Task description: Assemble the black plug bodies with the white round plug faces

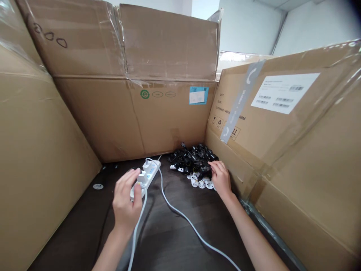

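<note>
- Head view: my left hand (pixel 125 203) is closed around the near end of the white power strip (pixel 149 175), which lies on the dark table (pixel 175 241), left of centre.
- My right hand (pixel 220 178) rests with bent fingers on the black adapters (pixel 194 158), piled far right against a cardboard box (pixel 296 150). I cannot tell if it grips one.

Cardboard boxes (pixel 135 113) wall the table (pixel 169 244) in on the left, back and right, leaving only the near side open. Between the power strip (pixel 147 175) and the pile of black plugs (pixel 194 160) in the back right corner, a white cable (pixel 180 215) crosses the bare middle.
</note>
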Tool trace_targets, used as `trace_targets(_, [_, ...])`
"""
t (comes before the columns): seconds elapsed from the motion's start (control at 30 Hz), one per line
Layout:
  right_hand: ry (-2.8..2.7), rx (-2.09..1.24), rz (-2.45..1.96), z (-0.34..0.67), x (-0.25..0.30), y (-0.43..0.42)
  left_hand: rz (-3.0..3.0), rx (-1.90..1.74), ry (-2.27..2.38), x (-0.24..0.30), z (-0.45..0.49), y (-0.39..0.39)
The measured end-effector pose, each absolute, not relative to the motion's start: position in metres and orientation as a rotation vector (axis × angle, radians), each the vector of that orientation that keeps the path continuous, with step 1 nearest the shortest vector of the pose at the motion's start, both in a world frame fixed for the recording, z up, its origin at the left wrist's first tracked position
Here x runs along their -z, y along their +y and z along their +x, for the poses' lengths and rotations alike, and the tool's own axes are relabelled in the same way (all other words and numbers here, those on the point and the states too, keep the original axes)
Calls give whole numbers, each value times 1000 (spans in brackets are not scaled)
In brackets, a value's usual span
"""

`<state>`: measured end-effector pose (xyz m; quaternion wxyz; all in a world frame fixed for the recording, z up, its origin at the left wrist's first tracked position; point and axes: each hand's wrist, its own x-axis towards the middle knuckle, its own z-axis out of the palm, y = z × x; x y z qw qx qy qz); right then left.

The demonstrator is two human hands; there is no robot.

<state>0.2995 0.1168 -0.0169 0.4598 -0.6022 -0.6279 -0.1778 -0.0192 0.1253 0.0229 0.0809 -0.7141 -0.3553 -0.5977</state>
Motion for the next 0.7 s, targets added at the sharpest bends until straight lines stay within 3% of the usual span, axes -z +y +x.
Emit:
trace_targets(0.13, [-1302,254,-1284,272,-1,102,-2439,1785,-1107,-7,3,111])
trace_targets(0.3, [-933,-933,-906,215,-14,87,-2863,1903,-1459,12,22,96])
trace_targets(0.37, [-820,-1204,-826,202,-12,86,-3025,1995,-1529,15,26,92])
trace_targets(0.5, [-700,-1358,-813,194,-4,87,-3244,2074,-1475,13,30,88])
trace_targets(0.7, [-814,-1366,-1000,186,6,87,-3350,1799,-1520,10,29,87])
